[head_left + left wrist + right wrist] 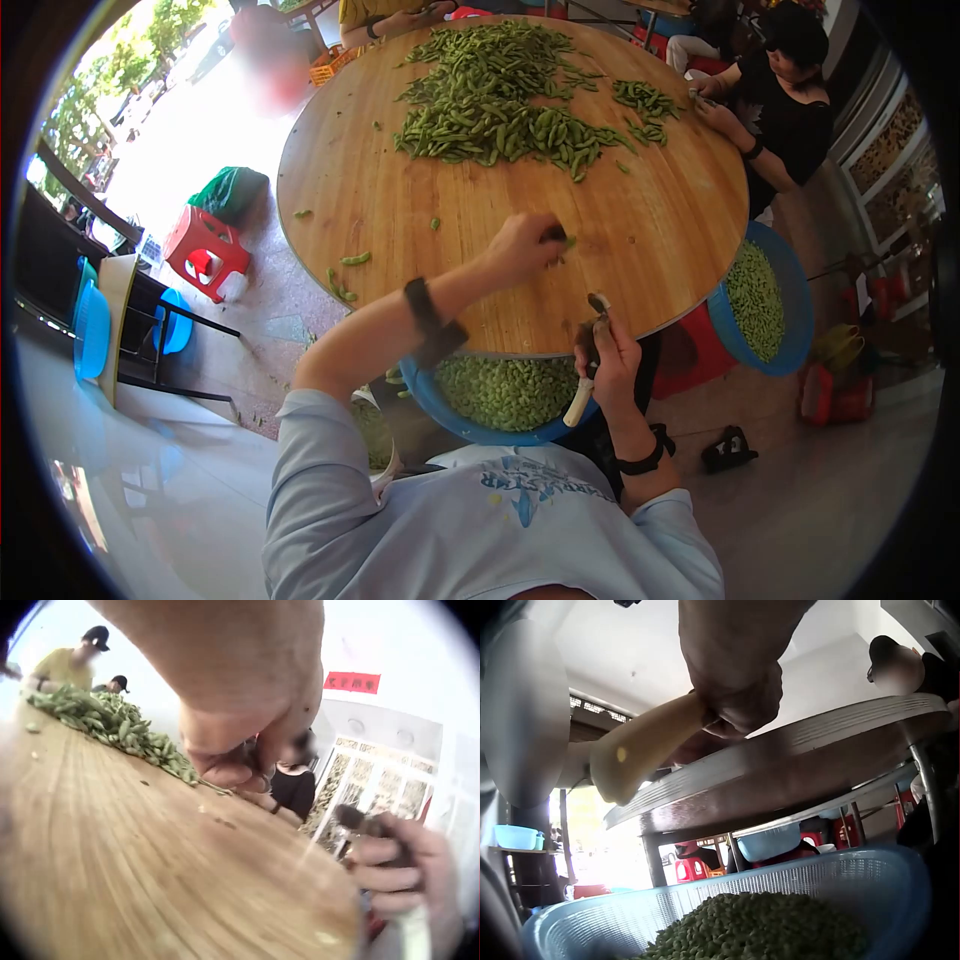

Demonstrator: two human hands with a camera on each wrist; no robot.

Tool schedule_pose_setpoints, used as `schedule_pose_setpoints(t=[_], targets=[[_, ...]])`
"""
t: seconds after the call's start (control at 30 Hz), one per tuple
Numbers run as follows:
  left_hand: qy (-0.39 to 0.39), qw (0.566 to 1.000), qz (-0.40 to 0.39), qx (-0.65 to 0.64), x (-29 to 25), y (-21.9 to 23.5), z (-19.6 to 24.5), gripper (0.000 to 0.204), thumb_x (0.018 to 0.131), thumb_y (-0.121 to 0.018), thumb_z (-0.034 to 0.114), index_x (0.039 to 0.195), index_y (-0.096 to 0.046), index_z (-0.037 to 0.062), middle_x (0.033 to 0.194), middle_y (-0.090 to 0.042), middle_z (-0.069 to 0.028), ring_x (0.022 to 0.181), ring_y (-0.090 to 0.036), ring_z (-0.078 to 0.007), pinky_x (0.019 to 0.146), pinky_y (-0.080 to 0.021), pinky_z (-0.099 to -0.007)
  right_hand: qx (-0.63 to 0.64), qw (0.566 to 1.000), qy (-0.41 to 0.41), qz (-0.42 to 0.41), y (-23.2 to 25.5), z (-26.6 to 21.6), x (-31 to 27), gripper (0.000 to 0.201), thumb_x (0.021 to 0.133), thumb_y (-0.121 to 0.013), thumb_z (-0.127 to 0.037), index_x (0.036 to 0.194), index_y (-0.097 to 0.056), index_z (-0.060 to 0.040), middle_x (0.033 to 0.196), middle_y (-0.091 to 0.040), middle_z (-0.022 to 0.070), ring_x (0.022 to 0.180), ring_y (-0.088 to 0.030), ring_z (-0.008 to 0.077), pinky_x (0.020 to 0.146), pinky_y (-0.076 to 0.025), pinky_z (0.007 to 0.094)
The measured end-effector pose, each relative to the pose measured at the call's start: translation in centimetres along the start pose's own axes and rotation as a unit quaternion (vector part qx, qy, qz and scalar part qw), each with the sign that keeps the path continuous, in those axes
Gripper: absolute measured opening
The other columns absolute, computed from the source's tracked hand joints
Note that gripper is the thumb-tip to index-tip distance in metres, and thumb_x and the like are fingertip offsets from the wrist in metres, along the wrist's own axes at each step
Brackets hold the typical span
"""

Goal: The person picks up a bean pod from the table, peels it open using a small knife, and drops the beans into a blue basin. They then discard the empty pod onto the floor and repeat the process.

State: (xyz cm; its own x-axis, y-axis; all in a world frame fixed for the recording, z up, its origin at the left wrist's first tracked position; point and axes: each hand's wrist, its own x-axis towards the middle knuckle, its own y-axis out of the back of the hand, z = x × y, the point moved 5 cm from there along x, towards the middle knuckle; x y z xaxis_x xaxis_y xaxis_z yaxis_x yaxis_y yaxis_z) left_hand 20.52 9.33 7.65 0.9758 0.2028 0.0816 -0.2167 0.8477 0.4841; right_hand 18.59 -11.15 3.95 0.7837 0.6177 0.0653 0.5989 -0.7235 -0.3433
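Observation:
Over the near part of the round wooden table [420, 220], my left hand [522, 246] has its fingers curled, with a bit of a green bean pod [570, 242] showing at the fingertips. The left wrist view has this hand [240, 727] close above the tabletop, thumb and fingers together. At the table's near right edge my right hand [617, 362] grips a tool with a pale handle [577, 402]; its dark end [598, 301] sticks up past the thumb. Fingers hide the tool's middle, and I cannot tell its kind. A large heap of bean pods [480, 90] lies farther back.
Below the table edge stands a blue basket [425, 400] of shelled beans [510, 390]; another blue basket [800, 330] of beans is at the right. A person in black [790, 110] sits at the right, beside a smaller pod pile [645, 100]. A red stool [205, 250] stands left.

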Motion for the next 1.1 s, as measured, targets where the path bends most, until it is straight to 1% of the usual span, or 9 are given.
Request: schedule_pose_setpoints(t=[0.13, 0.33, 0.53, 0.77, 0.83, 0.93, 1.0, 1.03, 1.1], targets=[[0.032, 0.967, -0.086, -0.239, -6.8, -1.7, 1.7, 0.017, 0.088, -0.062, 0.011, 0.099, -0.06, -0.0013, 0.073, -0.062, -0.0026, 0.06, -0.057, -0.0071, 0.051, -0.043, -0.0228, 0.047, 0.998, -0.027, 0.015, -1.1, 0.5, 0.0, 0.036, 0.099, -0.04, -0.012, 0.132, -0.043, 0.0004, 0.077, -0.055, 0.0049, 0.052, -0.045, 0.0062, 0.044, -0.037, 0.0196], [0.151, 0.943, -0.059, -0.292, -10.8, -1.0, 1.0, 0.014, 0.088, -0.061, 0.006, 0.099, -0.061, -0.0024, 0.075, -0.063, -0.0019, 0.064, -0.057, -0.0058, 0.052, -0.042, -0.0188, 0.029, 0.989, -0.056, -0.135, -3.9, 1.6, -0.4, 0.034, 0.099, -0.037, -0.012, 0.129, -0.044, 0.0022, 0.077, -0.056, 0.0081, 0.051, -0.047, 0.0086, 0.042, -0.039, 0.0211], [0.094, 0.955, -0.007, -0.282, -12.2, -0.9, 0.2, 0.014, 0.088, -0.06, 0.004, 0.1, -0.061, -0.0038, 0.078, -0.062, -0.0009, 0.071, -0.057, -0.0055, 0.061, -0.046, -0.0202, 0.034, 0.985, -0.036, -0.163, -4.9, 1.6, -0.8, 0.029, 0.099, -0.038, -0.011, 0.121, -0.047, 0.005, 0.076, -0.055, 0.0091, 0.049, -0.046, 0.0087, 0.04, -0.038, 0.0207], [0.021, 0.971, 0.03, -0.235, -12.2, -0.8, 0.4, 0.012, 0.087, -0.061, 0.007, 0.096, -0.062, -0.002, 0.076, -0.062, -0.0024, 0.066, -0.057, -0.0082, 0.056, -0.046, -0.0226, -0.001, 0.992, -0.016, -0.127, -5.5, 0.6, -0.5, 0.036, 0.098, -0.04, -0.006, 0.132, -0.045, 0.003, 0.069, -0.052, 0.002, 0.048, -0.041, 0.0047, 0.043, -0.033, 0.0182], [0.136, 0.894, 0.002, -0.426, -12.2, -1.4, -0.1, 0.012, 0.086, -0.061, 0.005, 0.096, -0.062, -0.0018, 0.076, -0.06, -0.0032, 0.063, -0.055, -0.0087, 0.053, -0.043, -0.0214, -0.005, 0.994, -0.009, -0.113, -5.0, 0.8, -0.5, 0.035, 0.097, -0.04, -0.005, 0.131, -0.047, 0.003, 0.069, -0.052, 0.0017, 0.047, -0.04, 0.0044, 0.042, -0.032, 0.018], [0.187, 0.837, -0.033, -0.513, -12.1, -1.4, -0.1, 0.012, 0.085, -0.061, 0.004, 0.095, -0.061, -0.002, 0.075, -0.059, -0.0038, 0.063, -0.053, -0.0087, 0.051, -0.04, -0.0201, 0.048, 0.989, -0.024, -0.135, -4.6, 1.2, -0.3, 0.035, 0.095, -0.044, -0.002, 0.128, -0.049, 0.0037, 0.072, -0.055, 0.0039, 0.052, -0.047, 0.0069, 0.046, -0.039, 0.02], [0.206, 0.843, -0.046, -0.496, -12.1, -1.7, -0.6, 0.01, 0.086, -0.061, 0.004, 0.095, -0.061, -0.0012, 0.075, -0.058, -0.0029, 0.063, -0.053, -0.0082, 0.052, -0.04, -0.0194, -0.217, 0.959, 0.115, -0.142, -4.6, 0.2, -0.5, 0.036, 0.09, -0.051, 0.002, 0.127, -0.051, 0.0045, 0.077, -0.06, 0.0092, 0.061, -0.057, 0.0121, 0.055, -0.047, 0.0244], [0.22, 0.849, -0.058, -0.478, -12.2, -1.9, -0.8, 0.009, 0.086, -0.06, 0.004, 0.094, -0.062, -0.0005, 0.075, -0.058, -0.0019, 0.063, -0.053, -0.0077, 0.053, -0.04, -0.0186, -0.217, 0.959, 0.115, -0.142, -4.5, 0.6, -0.4, 0.036, 0.09, -0.051, 0.002, 0.127, -0.051, 0.0045, 0.077, -0.06, 0.0092, 0.061, -0.057, 0.0121, 0.055, -0.047, 0.0244], [0.209, 0.874, -0.041, -0.437, -12.3, -2.6, -0.7, 0.009, 0.086, -0.06, 0.004, 0.094, -0.061, -0.0008, 0.075, -0.058, -0.0016, 0.061, -0.052, -0.0076, 0.052, -0.04, -0.0192, -0.363, 0.845, 0.378, -0.108, -5.0, -0.4, -1.1, 0.039, 0.085, -0.058, 0.004, 0.124, -0.052, 0.0043, 0.083, -0.063, 0.0137, 0.07, -0.062, 0.0167, 0.064, -0.05, 0.028]])
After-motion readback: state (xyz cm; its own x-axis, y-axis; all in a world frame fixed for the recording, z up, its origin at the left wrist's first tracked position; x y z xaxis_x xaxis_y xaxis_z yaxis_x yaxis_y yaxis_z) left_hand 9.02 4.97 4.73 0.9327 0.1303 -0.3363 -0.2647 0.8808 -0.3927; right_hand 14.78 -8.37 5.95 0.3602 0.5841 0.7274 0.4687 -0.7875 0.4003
